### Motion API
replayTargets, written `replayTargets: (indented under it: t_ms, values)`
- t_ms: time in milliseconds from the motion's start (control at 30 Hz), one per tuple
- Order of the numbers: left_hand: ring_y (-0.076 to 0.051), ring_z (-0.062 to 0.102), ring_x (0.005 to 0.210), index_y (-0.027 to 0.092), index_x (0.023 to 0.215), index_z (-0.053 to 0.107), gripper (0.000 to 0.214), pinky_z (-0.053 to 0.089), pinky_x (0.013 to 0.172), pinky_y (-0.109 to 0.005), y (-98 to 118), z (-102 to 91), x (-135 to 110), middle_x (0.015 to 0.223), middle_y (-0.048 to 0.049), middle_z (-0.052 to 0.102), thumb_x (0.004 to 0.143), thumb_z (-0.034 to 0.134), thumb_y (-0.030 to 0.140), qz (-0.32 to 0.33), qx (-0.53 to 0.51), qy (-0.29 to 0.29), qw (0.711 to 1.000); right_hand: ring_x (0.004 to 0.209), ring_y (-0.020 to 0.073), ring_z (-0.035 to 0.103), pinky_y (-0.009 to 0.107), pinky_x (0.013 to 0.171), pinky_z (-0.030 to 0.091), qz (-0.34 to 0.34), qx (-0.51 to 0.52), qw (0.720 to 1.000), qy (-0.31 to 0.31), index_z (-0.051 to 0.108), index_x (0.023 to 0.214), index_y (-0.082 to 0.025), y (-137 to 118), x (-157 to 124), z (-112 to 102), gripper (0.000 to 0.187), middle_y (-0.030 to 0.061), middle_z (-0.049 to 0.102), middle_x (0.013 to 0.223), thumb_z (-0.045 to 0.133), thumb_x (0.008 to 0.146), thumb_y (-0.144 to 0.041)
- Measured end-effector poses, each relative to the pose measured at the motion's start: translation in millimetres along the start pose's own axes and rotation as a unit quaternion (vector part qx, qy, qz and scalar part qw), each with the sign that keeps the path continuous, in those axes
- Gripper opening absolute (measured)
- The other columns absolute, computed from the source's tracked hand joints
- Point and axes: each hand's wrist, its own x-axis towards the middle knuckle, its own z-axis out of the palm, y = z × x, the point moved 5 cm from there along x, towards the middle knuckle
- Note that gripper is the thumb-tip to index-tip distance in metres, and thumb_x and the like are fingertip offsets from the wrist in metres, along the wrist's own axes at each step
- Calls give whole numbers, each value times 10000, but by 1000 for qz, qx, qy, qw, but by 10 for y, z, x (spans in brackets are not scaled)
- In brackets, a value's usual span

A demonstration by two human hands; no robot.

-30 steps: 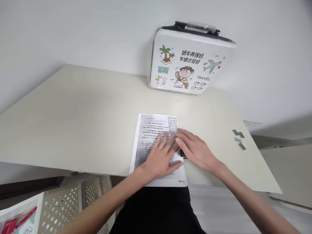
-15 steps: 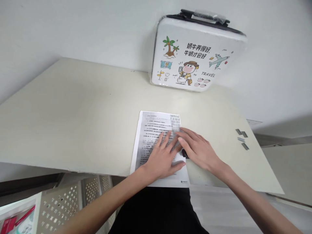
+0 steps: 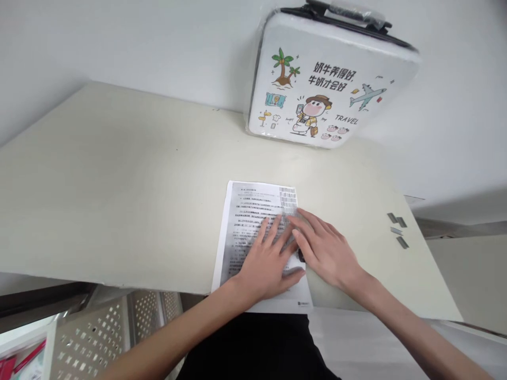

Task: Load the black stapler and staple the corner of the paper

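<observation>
A printed sheet of paper (image 3: pixel 249 211) lies at the front edge of a pale table (image 3: pixel 119 200), its near end overhanging. My left hand (image 3: pixel 269 261) rests flat on the sheet, fingers spread. My right hand (image 3: pixel 325 248) lies flat across the sheet's right edge, fingers stretched out and overlapping the left hand's fingertips. A small dark object (image 3: pixel 301 256) peeks out between the two hands, mostly hidden under my right hand.
A white carry case (image 3: pixel 328 84) with cartoon travel drawings and a black handle leans against the wall at the back. Several strips of staples (image 3: pixel 397 228) lie near the table's right edge. A perforated metal rack (image 3: pixel 111 338) stands below the table at left.
Both hands stay flat on the paper in the same pose. The camera has moved closer and tilted, so the case appears larger and higher.
</observation>
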Motion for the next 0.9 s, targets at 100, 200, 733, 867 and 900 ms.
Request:
replayTargets:
  t_ms: [100,200,733,867,900]
  values:
    - [-390,55,1631,133,1649,322,789,54,1323,-612,-13,-4,8,1725,-130,307,1044,437,625,-3,-6,-6,1000,1505,329,452,597,1172,448,-18,-34,999,3,459,1584,-334,-54,14,30,517,77,454,1654,305,1092,-374]
    - [-398,58,1629,120,1643,334,769,57,1320,-620,-20,-16,11,1728,-141,292,1052,428,603,2,-14,-8,1000,1525,349,416,621,1188,416,-21,-48,999,2,421,1610,-344,-84,29,77,546,67,420,1678,344,1070,-322]
    - [-353,57,1638,181,1633,383,749,63,1327,-561,-43,-8,-37,1752,-63,247,1052,397,654,-10,23,19,1000,1389,255,571,484,1153,495,-23,169,983,64,598,1423,-305,140,-91,-151,415,59,599,1502,332,1117,-396]
    - [-341,69,1639,200,1629,400,721,78,1333,-547,-87,-70,-66,1755,-33,235,1066,374,649,-19,33,13,999,1275,260,637,485,1085,516,-86,166,977,102,666,1285,-289,245,-266,-126,354,62,687,1362,358,1112,-302]
    - [-339,70,1639,206,1627,405,714,81,1335,-547,-102,-91,-75,1756,-26,227,1068,375,648,-22,36,11,999,1245,260,651,480,1060,526,-100,164,975,108,659,1289,-286,284,-318,-113,342,64,698,1339,368,1109,-287]
